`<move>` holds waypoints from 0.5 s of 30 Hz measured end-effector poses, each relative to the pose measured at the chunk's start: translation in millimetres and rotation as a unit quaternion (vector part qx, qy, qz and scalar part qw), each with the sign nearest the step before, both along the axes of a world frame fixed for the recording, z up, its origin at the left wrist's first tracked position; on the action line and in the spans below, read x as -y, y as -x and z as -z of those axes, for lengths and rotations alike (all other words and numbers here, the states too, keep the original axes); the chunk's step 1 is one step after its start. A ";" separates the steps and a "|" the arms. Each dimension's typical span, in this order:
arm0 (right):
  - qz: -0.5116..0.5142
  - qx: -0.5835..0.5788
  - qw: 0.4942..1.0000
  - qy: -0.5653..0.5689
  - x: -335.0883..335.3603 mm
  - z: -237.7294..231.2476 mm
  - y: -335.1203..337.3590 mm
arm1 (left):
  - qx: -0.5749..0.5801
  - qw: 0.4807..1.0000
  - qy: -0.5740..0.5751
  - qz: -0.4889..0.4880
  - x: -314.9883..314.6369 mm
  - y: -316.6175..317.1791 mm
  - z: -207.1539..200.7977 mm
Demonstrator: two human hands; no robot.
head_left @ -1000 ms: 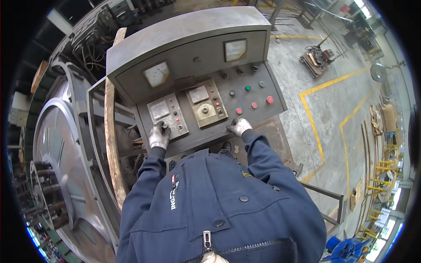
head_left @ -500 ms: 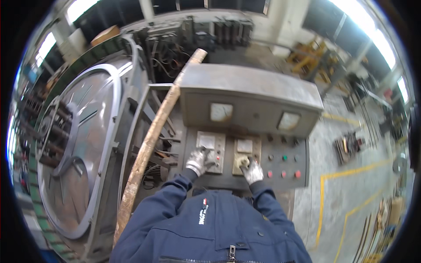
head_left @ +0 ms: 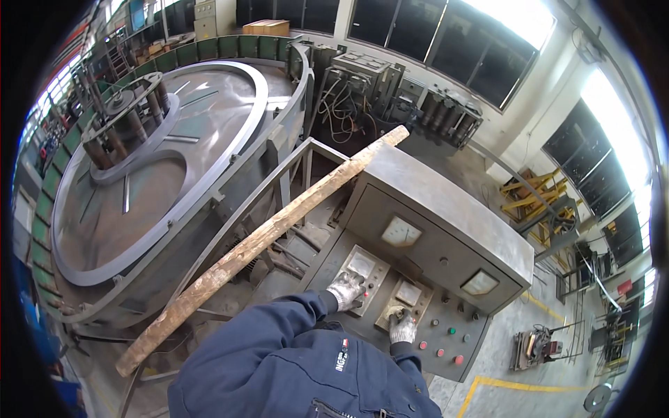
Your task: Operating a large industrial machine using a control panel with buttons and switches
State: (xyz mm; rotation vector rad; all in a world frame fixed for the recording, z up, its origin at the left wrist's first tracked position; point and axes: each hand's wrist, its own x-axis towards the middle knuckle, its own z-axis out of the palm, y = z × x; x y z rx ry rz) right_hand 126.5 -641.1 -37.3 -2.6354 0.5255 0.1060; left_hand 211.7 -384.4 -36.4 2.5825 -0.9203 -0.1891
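Observation:
A grey control console (head_left: pixel 446 242) stands before me, with two pale control plates on its sloping panel. My left hand (head_left: pixel 346 290), in a light work glove, rests on the left control plate (head_left: pixel 376 273). Its fingers curl over the plate's lower part beside a small red light; what they grip is hidden. On the right control plate (head_left: pixel 421 296), my right hand (head_left: pixel 402 327), gloved too, has its fingers closed round a yellowish round knob (head_left: pixel 394 312). Red push buttons (head_left: pixel 440 352) and a green push button (head_left: pixel 451 331) sit right of that hand.
Left of the console lies a large round machine table (head_left: pixel 157 209) with a pale metal ring (head_left: pixel 259 94) on it. A long wooden pole (head_left: pixel 265 233) slants across a railing to the console's top corner. Yellow floor lines (head_left: pixel 516 384) and a small machine (head_left: pixel 536 348) are at the right.
My view has turned left and lifted, so the round machine table shows more fully and the console appears tilted. Both hands stay at their control plates.

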 end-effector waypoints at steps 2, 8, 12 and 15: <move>0.000 -0.001 1.000 0.019 1.5 6.4 -0.7 | 0.011 1.000 0.022 0.005 -1.4 -1.1 4.1; 0.006 0.009 1.000 0.016 -5.1 9.2 -0.9 | -0.008 1.000 0.028 0.005 -7.0 -1.8 8.5; 0.003 0.052 0.999 0.008 -0.5 21.7 3.5 | 0.001 0.999 0.032 0.017 -3.6 -5.4 11.5; 0.033 0.052 0.998 -0.002 9.2 42.3 6.8 | -0.087 0.995 0.004 0.041 -2.8 -10.2 -7.3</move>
